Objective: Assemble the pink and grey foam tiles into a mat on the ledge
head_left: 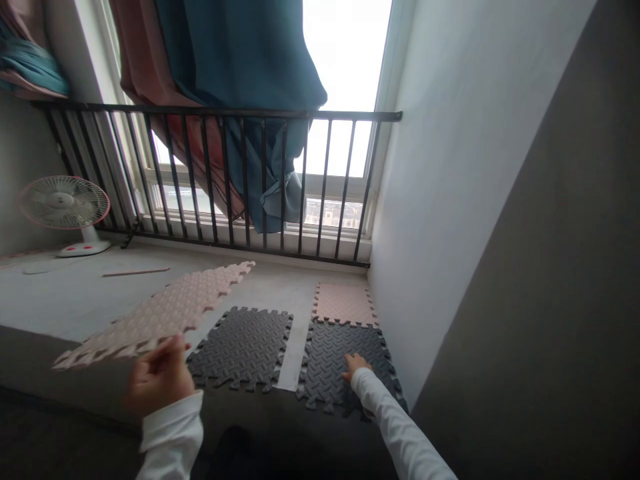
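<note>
My left hand (160,377) grips the near edge of a long pink interlocking foam mat (160,313), which is lifted and slants away across the floor. My right hand (357,366) rests flat on a dark grey foam puzzle tile (340,367), holding nothing. That tile's far edge is joined to a smaller pink foam tile (345,305) near the right wall. To its left, past a narrow strip of bare floor, lies another dark grey foam tile (241,350). The raised pink mat hangs just left of this tile.
A black metal railing (220,115) runs across a window with teal and pink curtains (240,60). A white electric fan (65,203) stands at the left, and a thin wooden strip (136,272) lies on the concrete floor. A wall (450,200) bounds the right side.
</note>
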The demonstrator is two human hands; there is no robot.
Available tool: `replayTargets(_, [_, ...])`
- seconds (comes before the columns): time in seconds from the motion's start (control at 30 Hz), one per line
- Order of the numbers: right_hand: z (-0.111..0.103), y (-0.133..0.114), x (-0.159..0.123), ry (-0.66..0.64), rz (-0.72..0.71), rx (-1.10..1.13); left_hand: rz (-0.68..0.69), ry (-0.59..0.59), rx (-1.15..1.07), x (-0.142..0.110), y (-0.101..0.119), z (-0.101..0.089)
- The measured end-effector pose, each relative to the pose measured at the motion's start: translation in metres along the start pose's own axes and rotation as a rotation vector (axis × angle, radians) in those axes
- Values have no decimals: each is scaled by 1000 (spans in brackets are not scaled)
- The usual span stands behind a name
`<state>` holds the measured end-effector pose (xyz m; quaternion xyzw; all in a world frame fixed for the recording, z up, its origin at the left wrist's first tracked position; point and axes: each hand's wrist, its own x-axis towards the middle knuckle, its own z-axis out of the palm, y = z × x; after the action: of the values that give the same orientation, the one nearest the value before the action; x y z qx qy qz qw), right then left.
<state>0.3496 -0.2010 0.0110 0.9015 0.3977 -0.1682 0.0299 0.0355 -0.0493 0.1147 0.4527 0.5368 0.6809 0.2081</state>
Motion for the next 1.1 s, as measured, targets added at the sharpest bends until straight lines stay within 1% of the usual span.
replayTargets(0.03, [3,11,-1,-14,41,-5,-79,-15,-8,-19,-9,12])
replayTargets(0.07, [7,21,-1,-28,73,-10,-173,-77,15,-40,-21,22])
replayTargets(0.1, [12,29,-2,-42,94,-13,-239,-127,60,-60,-35,31])
replayTargets(0.17, [21,43,-3,-73,103,-23,-371,-192,227,-96,-65,46])
replayTargets(0.23, [29,52,-2,-105,82,-45,-425,-239,331,-123,-93,57])
replayTargets(0.3, [36,58,-1,-127,53,-68,-411,-294,406,-138,-111,66])
replayTargets(0.37, [41,60,0,-125,23,-86,-357,-347,462,-144,-120,72])
replayTargets(0.43, [43,61,0,-117,-3,-100,-313,-389,507,-146,-124,75])
replayTargets(0.63, [39,58,-3,-154,-9,-138,-328,-450,591,-148,-145,73])
replayTargets(0.77, [34,54,-4,-190,8,-144,-310,-476,626,-148,-155,70])
replayTargets(0.93, [28,49,-4,-230,33,-144,-300,-556,657,-142,-157,68])
replayTargets(1.1, [26,47,-5,-264,46,-145,-273,-596,688,-144,-149,67])
